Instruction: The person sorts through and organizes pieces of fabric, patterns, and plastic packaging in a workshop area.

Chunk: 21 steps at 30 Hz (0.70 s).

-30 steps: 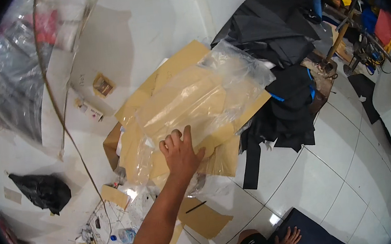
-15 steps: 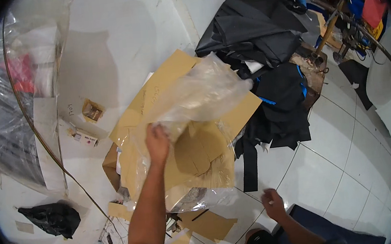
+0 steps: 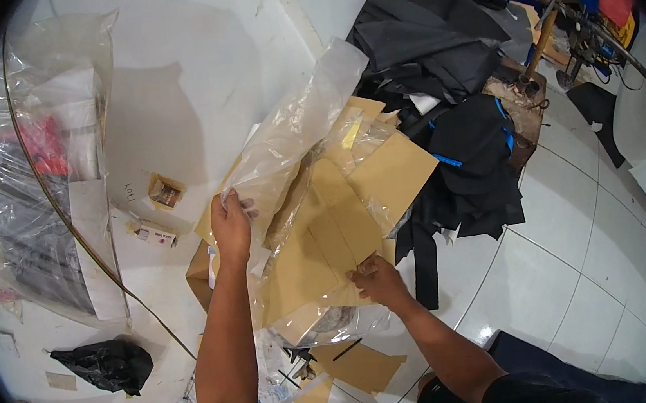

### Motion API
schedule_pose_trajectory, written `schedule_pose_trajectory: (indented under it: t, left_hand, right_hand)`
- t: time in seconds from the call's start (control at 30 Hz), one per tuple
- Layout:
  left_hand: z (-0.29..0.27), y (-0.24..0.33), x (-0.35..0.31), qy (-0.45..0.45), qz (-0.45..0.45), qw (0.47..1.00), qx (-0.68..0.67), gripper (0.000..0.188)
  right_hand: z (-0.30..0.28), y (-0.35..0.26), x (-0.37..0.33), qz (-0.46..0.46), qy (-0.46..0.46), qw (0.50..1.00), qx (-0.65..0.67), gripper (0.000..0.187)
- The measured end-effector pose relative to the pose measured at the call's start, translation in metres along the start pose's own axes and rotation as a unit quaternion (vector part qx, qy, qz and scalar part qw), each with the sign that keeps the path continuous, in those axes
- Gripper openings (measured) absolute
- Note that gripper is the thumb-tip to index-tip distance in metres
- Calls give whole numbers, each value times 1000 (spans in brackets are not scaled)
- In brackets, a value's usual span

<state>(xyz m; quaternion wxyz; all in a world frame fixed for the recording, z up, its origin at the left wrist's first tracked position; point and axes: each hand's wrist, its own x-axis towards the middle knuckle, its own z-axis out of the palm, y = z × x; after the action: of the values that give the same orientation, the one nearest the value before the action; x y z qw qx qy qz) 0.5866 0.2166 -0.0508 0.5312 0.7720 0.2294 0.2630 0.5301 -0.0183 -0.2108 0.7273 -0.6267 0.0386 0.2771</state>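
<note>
Pinched in my left hand [image 3: 233, 228] is the edge of a large clear plastic bag [image 3: 327, 91], lifted and folded back toward the far side. My right hand [image 3: 378, 280] is closed on the lower right edge of a brown cardboard pattern piece [image 3: 319, 241]. More cardboard pieces [image 3: 393, 178] lie around and under it, with clear plastic between them. This pile rests on a cardboard box [image 3: 199, 277], of which only the left side shows.
Black fabric [image 3: 431, 33] is heaped at the far right, with black pieces trimmed in blue nearer. On the left stand a plastic-wrapped bundle [image 3: 34, 224], a thin bent rod [image 3: 56, 206] and a black plastic bag [image 3: 108, 364]. Cardboard scraps [image 3: 360, 367] lie on the tiles.
My right hand has come up and left from near the floor to grip the cardboard. My left hand has moved slightly left, drawing the plastic aside and uncovering more cardboard pieces.
</note>
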Motion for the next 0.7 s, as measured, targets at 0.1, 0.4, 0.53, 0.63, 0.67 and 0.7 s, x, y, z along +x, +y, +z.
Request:
schedule_pose_trajectory:
  t: [0.1,0.4,0.53,0.63,0.67,0.7]
  left_hand:
    - [-3,1,6,2,28,999,43,26]
    - [-18,24,8,-61,55,973,217,34]
    - [-35,2,-6,-181,128,942,254,41]
    - [-29,11,-27,-241,235,910,243,45]
    - [-26,18,-31,-245,235,909,241,45]
    - [-23,24,-33,-224,193,888,353,42]
  right_hand:
    - [11,7,8,53,-32,998,-32,33]
    - [70,-29,36,-25,-34,965,258,44]
    - [92,-78,56,-25,-87,953,288,47]
    - [97,-112,70,-52,-125,947,290,45]
    - [97,-121,71,-70,-142,949,272,47]
    - [95,-125,73,-86,-161,950,253,49]
